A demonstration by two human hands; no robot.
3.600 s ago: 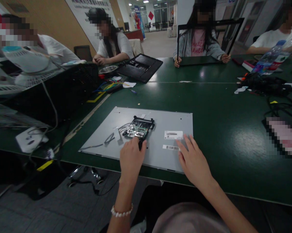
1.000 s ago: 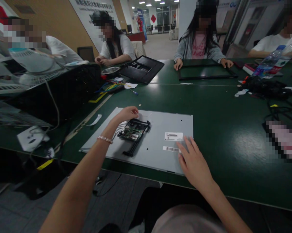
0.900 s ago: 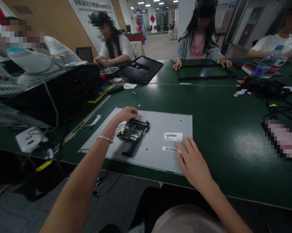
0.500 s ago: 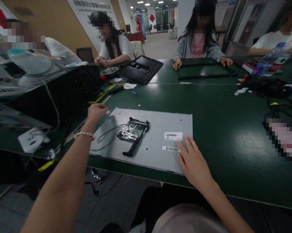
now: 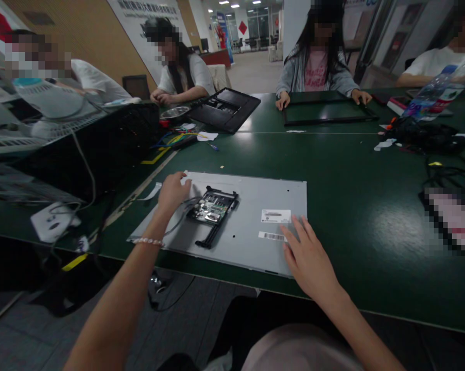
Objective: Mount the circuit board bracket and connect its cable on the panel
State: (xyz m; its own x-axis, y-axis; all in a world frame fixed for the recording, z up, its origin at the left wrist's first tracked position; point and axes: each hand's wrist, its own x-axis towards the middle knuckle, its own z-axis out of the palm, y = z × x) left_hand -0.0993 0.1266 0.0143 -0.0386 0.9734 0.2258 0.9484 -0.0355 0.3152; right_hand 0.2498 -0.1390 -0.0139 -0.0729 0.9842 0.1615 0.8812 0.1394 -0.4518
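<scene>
"Fingers of the right hand spread apart, resting on the grey panel beside the white label. And on the left hand?"

"Bent over the far left corner, thumb and forefinger slightly apart, nothing visible between. Hard to make out whether touching."

"Any danger from here?"

"Possibly snagging the thin cables and straining the circuit board. Or, by pulling too hard, dragging the panel over the near edge of the table."

"And the lie of things?"

"Panel flat, label side up, lengthwise left to right. On top, left of centre, board in black bracket, lengthwise near to far, arm toward the near edge, slightly leftward."
</scene>
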